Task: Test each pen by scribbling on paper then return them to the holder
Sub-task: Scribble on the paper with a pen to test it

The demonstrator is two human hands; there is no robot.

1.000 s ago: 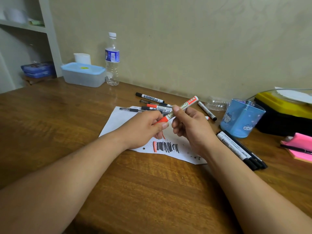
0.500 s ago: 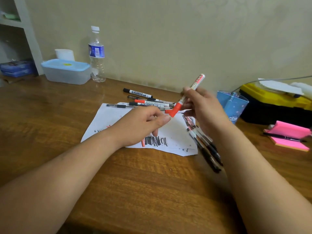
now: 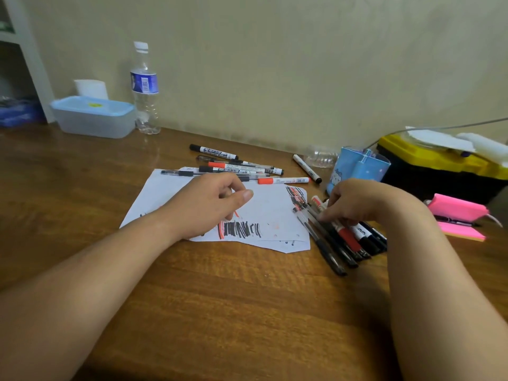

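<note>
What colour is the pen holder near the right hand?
The pen holder is light blue, with a white cartoon figure on its side. The head view shows it best.

There is one white paper sheet (image 3: 275, 213) and one blue plastic pen holder (image 3: 354, 169). About seven loose pens and markers (image 3: 214, 151) lie at the upper middle. The pen pile (image 3: 349, 240) at the right centre is partly covered, so I cannot count it. One standing clear plastic bottle (image 3: 144, 86) is at the upper left, and one lying clear bottle (image 3: 321, 158) is beside the holder.
</note>
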